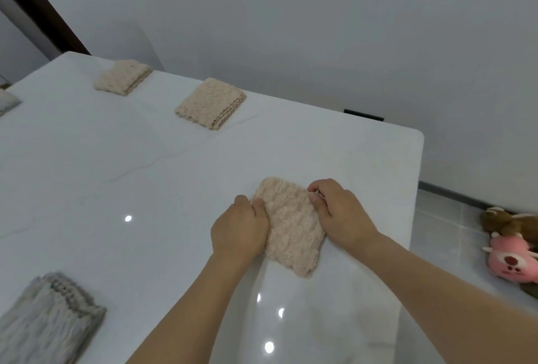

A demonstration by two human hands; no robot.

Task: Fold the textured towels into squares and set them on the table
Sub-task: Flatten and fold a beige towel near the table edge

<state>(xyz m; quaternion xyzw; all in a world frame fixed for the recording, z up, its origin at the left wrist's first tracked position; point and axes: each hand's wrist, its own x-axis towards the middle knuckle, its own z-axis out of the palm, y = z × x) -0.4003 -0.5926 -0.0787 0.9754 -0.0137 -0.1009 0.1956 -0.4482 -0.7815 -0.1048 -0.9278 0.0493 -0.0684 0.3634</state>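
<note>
The left hand (238, 227) and right hand (339, 212) each curl their fingers over opposite edges of a nubbly beige towel (288, 229), already a thick square lying near the white table's (145, 189) right edge. This looks like the final squaring; next comes letting go. Two folded beige towels (210, 103) (123, 76) sit farther off, a grey fringed cloth (46, 320) nearer.

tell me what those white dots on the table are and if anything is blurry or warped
Head view: the dots are lamp glare on the glossy white table; wide-angle lens bends the table edges; the beige towel under both hands looks slightly soft.
</note>
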